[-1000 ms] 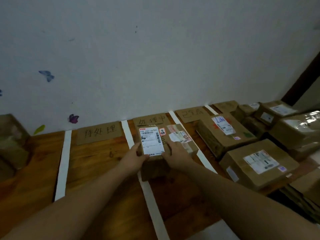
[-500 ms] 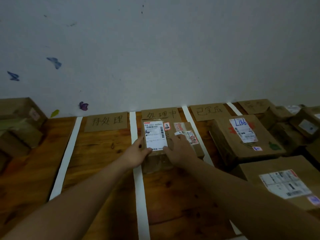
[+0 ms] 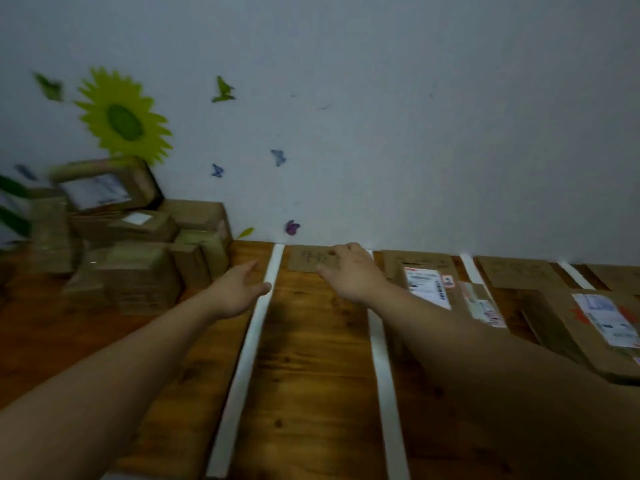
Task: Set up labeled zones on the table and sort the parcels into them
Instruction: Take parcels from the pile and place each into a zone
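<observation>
Bkgd: plain wall point(image 3: 415, 116), pale grey-white, matte, few small dark specks. Light dim, even; frame blurred, esp. left side. Wall decals at left: big yellow-green sunflower point(image 3: 123, 121); green butterfly point(image 3: 222, 90) up and to its right, another green one point(image 3: 50, 86) far left; two blue butterflies point(image 3: 247, 162) lower down; purple butterfly point(image 3: 292, 227) just above table edge, w/ small yellow-green leaf point(image 3: 245, 232) beside it. Wooden table point(image 3: 304, 375), warm brown, visible knots + grain, butts against wall.
</observation>
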Available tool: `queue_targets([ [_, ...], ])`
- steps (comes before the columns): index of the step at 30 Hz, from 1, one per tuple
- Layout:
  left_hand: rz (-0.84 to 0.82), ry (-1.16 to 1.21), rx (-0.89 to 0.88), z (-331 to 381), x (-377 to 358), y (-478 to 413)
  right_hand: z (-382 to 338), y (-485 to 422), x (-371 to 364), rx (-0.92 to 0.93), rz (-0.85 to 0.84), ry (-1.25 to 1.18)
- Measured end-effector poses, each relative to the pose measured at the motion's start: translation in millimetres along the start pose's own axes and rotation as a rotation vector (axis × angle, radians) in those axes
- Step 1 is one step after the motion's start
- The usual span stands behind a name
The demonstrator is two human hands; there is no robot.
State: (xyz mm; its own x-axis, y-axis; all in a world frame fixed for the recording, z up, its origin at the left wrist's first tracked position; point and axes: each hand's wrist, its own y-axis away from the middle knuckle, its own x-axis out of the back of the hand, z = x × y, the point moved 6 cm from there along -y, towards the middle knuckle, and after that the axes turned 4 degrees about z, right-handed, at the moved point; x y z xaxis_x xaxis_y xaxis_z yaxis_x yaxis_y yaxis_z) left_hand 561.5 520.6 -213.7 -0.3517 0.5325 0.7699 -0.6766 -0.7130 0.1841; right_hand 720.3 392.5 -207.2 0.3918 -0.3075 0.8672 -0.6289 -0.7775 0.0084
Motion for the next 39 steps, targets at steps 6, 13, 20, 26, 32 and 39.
queue_targets([
  [6, 0.098, 0.016, 0.082, -126, 122, 39, -145, -1, -61, 0.077, -0.035, -0.011],
  [13, 0.19, -0.013, 0.187, -233, 214, 61, -273, -13, -119, 0.173, -0.105, 0.007],
  [20, 0.209, 0.082, 0.225, -284, 251, 16, -331, -72, -179, 0.206, -0.168, 0.04],
  [26, 0.085, 0.103, 0.233, -306, 239, -52, -327, -131, -239, 0.143, -0.239, 0.022],
  [32, -0.085, 0.147, 0.167, -303, 202, -111, -303, -145, -277, -0.042, -0.277, -0.02],
  [39, -0.029, 0.377, 0.197, -322, 194, -111, -305, -122, -273, -0.182, -0.108, -0.226],
])
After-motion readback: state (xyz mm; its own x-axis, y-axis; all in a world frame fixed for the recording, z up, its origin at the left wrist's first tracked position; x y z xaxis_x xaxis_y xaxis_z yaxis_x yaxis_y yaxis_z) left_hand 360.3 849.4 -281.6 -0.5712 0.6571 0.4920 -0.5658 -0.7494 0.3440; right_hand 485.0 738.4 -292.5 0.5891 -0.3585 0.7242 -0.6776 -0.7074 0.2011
